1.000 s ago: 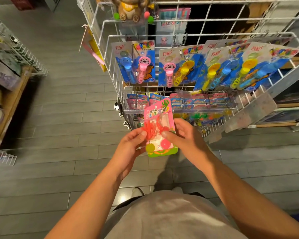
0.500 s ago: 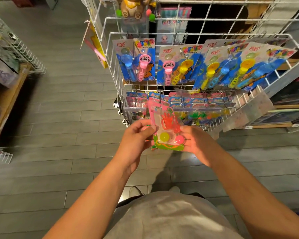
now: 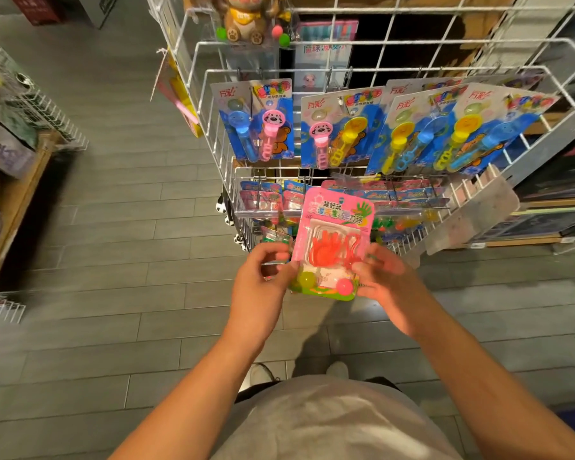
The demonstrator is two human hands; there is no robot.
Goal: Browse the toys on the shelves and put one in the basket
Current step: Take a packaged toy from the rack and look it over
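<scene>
A pink blister pack [image 3: 332, 240] is held upright in front of the white wire rack [image 3: 372, 51], just before the rack's lower front edge and above the grey plank floor [image 3: 120, 254]. The pack is gripped on both sides: the left hand [image 3: 263, 280] is curled against its left edge, with the fingers [image 3: 273, 250] bent round towards the back of the card, and the right hand [image 3: 384, 277] is closed on its right edge, the thumb laid across the front near the lower corner. Under the clear blister, orange hand-shaped toys [image 3: 332, 249] are seen, and below them a yellow-green ball [image 3: 306, 279] and a pink ball [image 3: 345, 287] sit along the green bottom edge of the card. On the rack's upper rail, blue carded toys [image 3: 259, 121] with pink, blue and yellow wands are hung in a row; further packs [image 3: 395, 194] are hung along the lower rail behind the held pack, though their contents are too blurred to be made out. A brown plush figure [image 3: 243, 21] is seen at the rack's top left corner. At the left edge of the view, a wooden shelf [image 3: 17, 200] with wire baskets is partly shown. A grey shirt [image 3: 332, 419] and two shoes are seen at the bottom.
</scene>
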